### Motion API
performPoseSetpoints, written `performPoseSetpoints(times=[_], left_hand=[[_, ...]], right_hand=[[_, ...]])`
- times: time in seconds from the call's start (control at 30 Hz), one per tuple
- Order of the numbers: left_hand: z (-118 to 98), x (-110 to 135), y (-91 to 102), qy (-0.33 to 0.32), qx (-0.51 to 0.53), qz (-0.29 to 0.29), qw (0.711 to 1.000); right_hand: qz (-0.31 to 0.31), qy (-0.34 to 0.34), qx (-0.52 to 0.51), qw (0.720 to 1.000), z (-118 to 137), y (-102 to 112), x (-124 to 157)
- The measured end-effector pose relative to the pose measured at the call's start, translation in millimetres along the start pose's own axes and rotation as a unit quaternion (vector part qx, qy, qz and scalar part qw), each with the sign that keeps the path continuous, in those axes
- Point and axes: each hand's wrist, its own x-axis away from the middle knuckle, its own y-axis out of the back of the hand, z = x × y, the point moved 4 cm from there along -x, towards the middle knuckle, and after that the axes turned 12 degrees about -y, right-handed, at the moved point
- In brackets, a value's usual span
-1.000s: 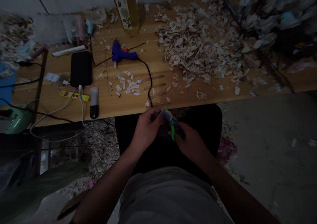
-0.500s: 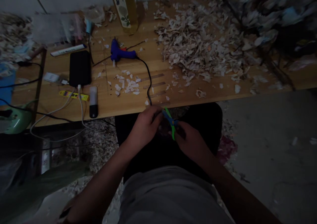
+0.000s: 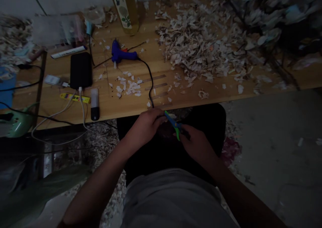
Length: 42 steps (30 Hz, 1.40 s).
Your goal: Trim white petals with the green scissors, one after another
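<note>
Green-blue tool (image 3: 174, 124), prob. small scissors though the light is too dim to be sure, sits between both hands just below the front edge of the desk (image 3: 125, 105), over the person's dark lap. Right hand (image 3: 197, 144) is closed round its lower green end, fingers wrapped tight. Left hand (image 3: 146, 124) is curled shut at the tool's upper blue end, fingertips touching it; whatever it pinches there can't be made out, apart from a pale scrap (image 3: 172, 115) just beside the thumb. Both forearms come up from the bottom of the view, w/ a grey shirt (image 3: 173, 201) between them. On the desk, directly beyond the hands, a black cord (image 3: 150, 83) runs back to a blue glue gun (image 3: 122, 55) lying on its side. Small scatter of pale flakes (image 3: 128, 86) lies just left of the cord; a much bigger heap of flakes (image 3: 201, 43) covers the desk's right half. Further left: a black phone (image 3: 81, 70) w/ a white cable (image 3: 83, 105) plugged in, a white-and-black stick (image 3: 95, 103) near the front edge, a yellow strip (image 3: 75, 97) beside it, and a white pen (image 3: 69, 51) behind the phone. A yellowish bottle (image 3: 125, 6) stands at the back edge. Bare floor (image 3: 276, 144) shows at the right.
</note>
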Motion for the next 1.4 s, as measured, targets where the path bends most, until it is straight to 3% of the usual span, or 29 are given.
performPoseSetpoints(times=[0.13, 0.27, 0.4, 0.8, 1.13, 1.4], left_hand=[[11, 7, -9.2, 0.074, 0.136, -0.041, 0.987], [19, 13, -25.5, 0.159, 0.330, -0.144, 0.919], [21, 15, -35.4, 0.179, 0.396, -0.197, 0.879], [16, 15, -33.2, 0.142, 0.327, -0.205, 0.912], [15, 18, -40.3, 0.173, 0.335, -0.217, 0.901], [20, 18, -41.5, 0.185, 0.384, -0.229, 0.875]], right_hand=[[0.040, -0.019, -0.020, 0.999, -2, -4, 0], [0.053, -0.032, -0.034, 0.998, 0, -7, 2], [0.079, -0.032, -0.073, 0.994, 6, -8, 6], [0.089, -0.019, -0.104, 0.990, 15, -10, 12], [0.070, -0.028, -0.103, 0.992, 11, -16, 10], [0.093, -0.056, -0.195, 0.975, 11, -19, 12]])
